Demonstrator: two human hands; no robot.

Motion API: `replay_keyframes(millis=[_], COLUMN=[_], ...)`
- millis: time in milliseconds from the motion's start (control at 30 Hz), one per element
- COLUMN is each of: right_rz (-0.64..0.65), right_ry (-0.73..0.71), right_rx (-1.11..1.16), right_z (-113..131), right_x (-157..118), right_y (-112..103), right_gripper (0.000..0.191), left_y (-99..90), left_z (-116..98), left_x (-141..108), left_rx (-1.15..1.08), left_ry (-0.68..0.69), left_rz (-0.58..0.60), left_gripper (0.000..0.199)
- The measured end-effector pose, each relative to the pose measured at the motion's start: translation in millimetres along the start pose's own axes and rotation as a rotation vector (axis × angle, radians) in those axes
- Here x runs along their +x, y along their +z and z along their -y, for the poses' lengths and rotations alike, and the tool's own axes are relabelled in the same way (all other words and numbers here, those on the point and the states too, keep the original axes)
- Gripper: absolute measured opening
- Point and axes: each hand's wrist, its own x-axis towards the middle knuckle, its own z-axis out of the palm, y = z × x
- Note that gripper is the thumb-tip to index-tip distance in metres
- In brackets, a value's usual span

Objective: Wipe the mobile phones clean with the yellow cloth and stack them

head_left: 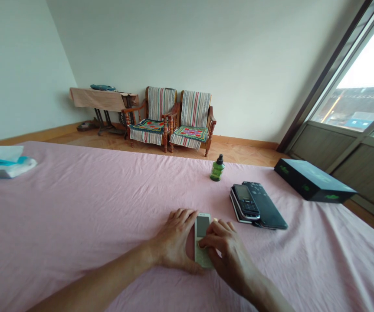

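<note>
A white mobile phone (202, 226) with a grey screen and a keypad lies face up on the pink sheet. My left hand (173, 242) holds it from the left, fingertips at its upper edge and thumb along the bottom. Over the keypad, my right hand (228, 251) has its fingers pinched together, touching the phone's face. A small pale bit shows by those fingers, but what they hold is too hidden to name.
To the right, a dark keypad phone (246, 202) lies on other flat devices, beside a long black case (265, 208). Behind stands a green spray bottle (217, 168). A black box (310, 180) is far right, a tissue pack (8, 167) far left. Two wooden chairs (191, 110) stand beyond.
</note>
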Motion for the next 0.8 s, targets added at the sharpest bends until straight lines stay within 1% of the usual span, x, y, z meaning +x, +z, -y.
replay_keyframes(millis=[233, 500, 700, 800], right_rz=[0.001, -0.008, 0.008, 0.014], right_ry=[0.039, 0.099, 0.069, 0.088], right_rx=[0.038, 0.019, 0.058, 0.038], right_z=[6.8, -3.1, 2.5, 1.8], right_x=[-5.7, -10.1, -9.6, -9.5], right_y=[1.6, -4.0, 0.3, -1.1], right_gripper=[0.034, 0.031, 0.038, 0.035], left_y=[1.8, -1.1, 0.6, 0.2], left_z=[3.6, 0.1, 0.8, 1.1], left_x=[0.2, 0.8, 0.7, 0.3], left_rx=[0.01, 0.019, 0.015, 0.016], left_ry=[0.002, -0.006, -0.011, -0.006], left_rz=[0.008, 0.03, 0.024, 0.023], left_gripper=[0.112, 0.114, 0.113, 0.111])
